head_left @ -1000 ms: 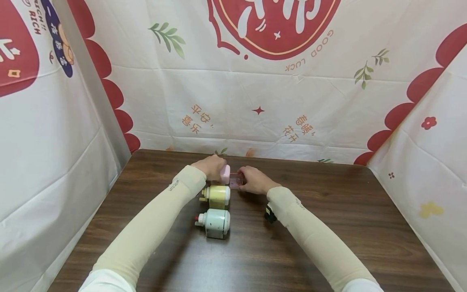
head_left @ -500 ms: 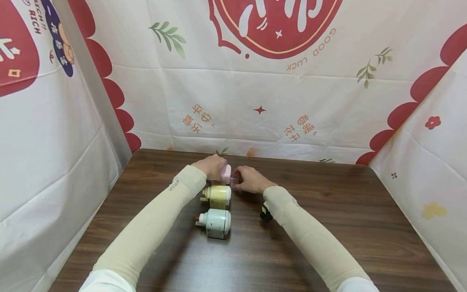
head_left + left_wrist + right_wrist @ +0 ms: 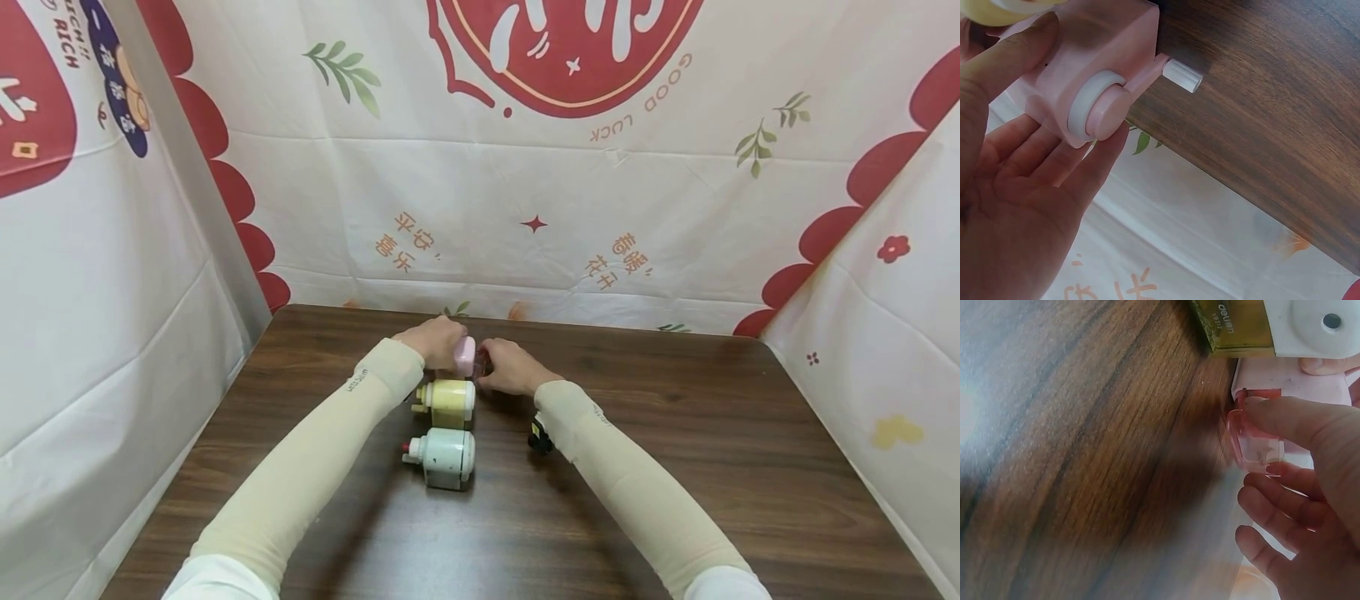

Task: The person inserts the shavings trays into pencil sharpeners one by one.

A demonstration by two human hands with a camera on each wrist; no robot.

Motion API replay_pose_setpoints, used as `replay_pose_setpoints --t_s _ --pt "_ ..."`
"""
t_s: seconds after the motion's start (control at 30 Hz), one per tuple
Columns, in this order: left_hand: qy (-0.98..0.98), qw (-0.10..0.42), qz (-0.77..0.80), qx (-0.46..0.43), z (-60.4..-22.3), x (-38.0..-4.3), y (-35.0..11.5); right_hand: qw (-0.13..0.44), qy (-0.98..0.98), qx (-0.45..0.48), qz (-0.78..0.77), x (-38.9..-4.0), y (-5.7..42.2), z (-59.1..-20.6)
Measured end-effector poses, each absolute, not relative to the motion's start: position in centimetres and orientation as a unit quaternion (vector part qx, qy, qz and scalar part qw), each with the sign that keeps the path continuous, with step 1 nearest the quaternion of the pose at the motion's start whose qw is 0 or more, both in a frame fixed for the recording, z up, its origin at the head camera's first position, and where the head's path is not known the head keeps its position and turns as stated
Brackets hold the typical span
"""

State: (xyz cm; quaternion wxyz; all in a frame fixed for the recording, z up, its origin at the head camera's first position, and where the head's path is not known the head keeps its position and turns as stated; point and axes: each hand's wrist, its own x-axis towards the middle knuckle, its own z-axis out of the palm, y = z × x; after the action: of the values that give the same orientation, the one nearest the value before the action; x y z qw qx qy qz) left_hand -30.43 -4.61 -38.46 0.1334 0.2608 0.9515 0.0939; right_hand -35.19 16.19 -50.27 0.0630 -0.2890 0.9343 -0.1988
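Note:
A pink crank pencil sharpener (image 3: 465,357) lies near the back of the table, gripped by my left hand (image 3: 437,342). In the left wrist view, my thumb lies over one side of its body and the fingers curl under the other; its crank (image 3: 1182,75) has a white knob. My right hand (image 3: 513,368) pinches a see-through pink shavings drawer (image 3: 1250,440) between thumb and fingers, at the sharpener's right end. Part of the drawer overlaps the sharpener's opening in the right wrist view; how deep it sits is partly hidden by my thumb.
A yellow pencil sharpener (image 3: 450,402) lies just in front of the pink one, close to my left wrist. Nearer still lies a pale green sharpener (image 3: 446,458). Patterned white cloth (image 3: 480,225) hangs behind the brown wooden table (image 3: 675,433) and at both sides.
My right hand has moved left with the drawer, bringing it up against the pink sharpener and narrowing the gap. My left hand and the other two sharpeners have stayed in place.

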Motion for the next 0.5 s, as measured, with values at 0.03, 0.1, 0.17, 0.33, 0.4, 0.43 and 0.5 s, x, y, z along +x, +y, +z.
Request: replay_pose_setpoints --t_s 0.03,0.1,0.17,0.33,0.4,0.43,0.5 --pt "0.952 0.133 0.094 0.261 -38.4 -30.4 -4.6 0.064 0.934 -0.29 -0.199 -34.8 16.0 -49.8" --pt "0.952 0.133 0.094 0.259 -38.4 -30.4 -4.6 0.061 0.934 -0.291 -0.198 -34.0 15.7 -48.8" --pt "0.952 0.133 0.094 0.259 -38.4 -30.4 -4.6 0.071 0.937 -0.279 -0.197 -32.5 14.9 -46.7" --pt "0.951 0.13 0.085 0.266 -38.4 -30.5 -4.4 0.073 0.942 -0.265 -0.193 -30.9 14.3 -45.0" --pt "0.952 0.128 0.081 0.267 -38.4 -30.5 -4.4 0.066 0.942 -0.272 -0.187 -31.0 14.4 -45.2" --pt "0.952 0.128 0.08 0.267 -38.4 -30.5 -4.4 0.059 0.938 -0.284 -0.19 -32.1 14.9 -46.7" --pt "0.952 0.129 0.082 0.266 -38.4 -30.5 -4.4 0.04 0.935 -0.3 -0.183 -33.2 15.5 -48.2"
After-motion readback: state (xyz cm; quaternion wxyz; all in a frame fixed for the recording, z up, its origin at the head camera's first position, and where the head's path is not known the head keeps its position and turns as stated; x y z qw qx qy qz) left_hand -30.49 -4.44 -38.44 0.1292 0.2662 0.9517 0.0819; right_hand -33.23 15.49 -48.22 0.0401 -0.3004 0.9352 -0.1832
